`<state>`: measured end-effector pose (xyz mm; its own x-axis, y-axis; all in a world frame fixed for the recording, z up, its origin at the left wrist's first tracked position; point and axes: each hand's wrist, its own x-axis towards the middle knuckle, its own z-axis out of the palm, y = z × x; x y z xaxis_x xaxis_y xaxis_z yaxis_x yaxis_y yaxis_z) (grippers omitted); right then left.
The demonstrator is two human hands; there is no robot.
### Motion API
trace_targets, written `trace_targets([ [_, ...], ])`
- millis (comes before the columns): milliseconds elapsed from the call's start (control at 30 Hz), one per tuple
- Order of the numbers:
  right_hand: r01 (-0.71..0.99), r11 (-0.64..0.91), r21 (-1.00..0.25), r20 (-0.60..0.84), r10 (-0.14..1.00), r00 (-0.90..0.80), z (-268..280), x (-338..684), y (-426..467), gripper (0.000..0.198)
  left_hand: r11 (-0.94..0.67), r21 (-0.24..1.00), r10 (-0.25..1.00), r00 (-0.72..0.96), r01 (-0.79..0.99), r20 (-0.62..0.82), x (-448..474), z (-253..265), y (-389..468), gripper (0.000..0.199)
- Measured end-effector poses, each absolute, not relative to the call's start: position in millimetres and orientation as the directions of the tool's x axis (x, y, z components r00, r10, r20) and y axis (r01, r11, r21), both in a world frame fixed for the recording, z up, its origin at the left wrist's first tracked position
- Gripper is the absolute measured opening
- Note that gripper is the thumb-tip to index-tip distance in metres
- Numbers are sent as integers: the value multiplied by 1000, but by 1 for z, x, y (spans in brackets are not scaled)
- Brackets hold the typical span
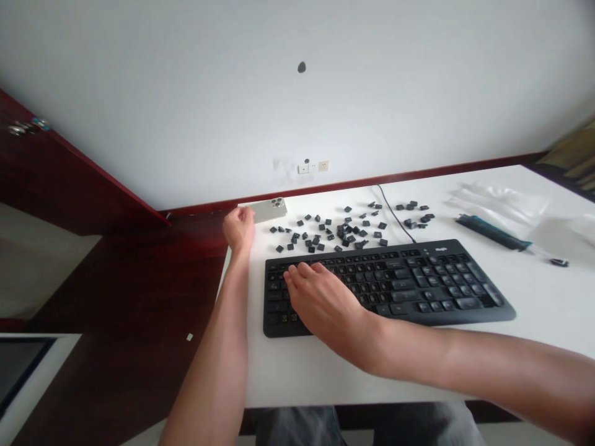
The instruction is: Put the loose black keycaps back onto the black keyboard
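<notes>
R hand working kbd's L end; loose caps behind

Black keyboard (404, 285) is lying along table (297, 371) near edge, L end toward near-L corner, some key spots showing no caps. Loose keycaps (344, 231) are sitting betw. kbd & far edge. R hand (320, 294) is resting over kbd's L part, fingers bent & bunched; tips hidden, can't tell if gripping a cap. L hand (239, 228) is hovering by L edge, nr far-L corner, just beside phone (264, 214); fingers curled in, can't tell if holding anything. Cable (397, 217) is running to far edge.

Handling, my judgement: R fingers should be staying square over one key, force straight up/down, no twisting; L hand would be helping more by steadying kbd frame.
</notes>
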<state>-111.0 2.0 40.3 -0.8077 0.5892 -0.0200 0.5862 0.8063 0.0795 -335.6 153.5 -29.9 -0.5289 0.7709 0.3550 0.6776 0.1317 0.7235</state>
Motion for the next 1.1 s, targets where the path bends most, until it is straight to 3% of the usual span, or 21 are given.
trace_targets([
  [333,587,800,128,79,581,-810,25,-118,-3,27,76,722,783,-489,688,383,-332,-28,150,29],
  [700,554,825,-113,-22,555,-832,55,-105,27,25,119,702,791,-494,703,361,-333,-28,156,32],
  [900,714,671,-201,-68,717,-694,90,-63,85,32,132,700,783,-506,702,361,-333,-27,157,31],
  [1033,901,424,-89,-44,902,-429,101,-19,134,28,143,702,786,-511,698,348,-334,-28,159,30],
  [1100,933,353,-69,-134,924,-359,96,-4,151,22,134,698,786,-504,703,357,-334,-29,159,30],
])
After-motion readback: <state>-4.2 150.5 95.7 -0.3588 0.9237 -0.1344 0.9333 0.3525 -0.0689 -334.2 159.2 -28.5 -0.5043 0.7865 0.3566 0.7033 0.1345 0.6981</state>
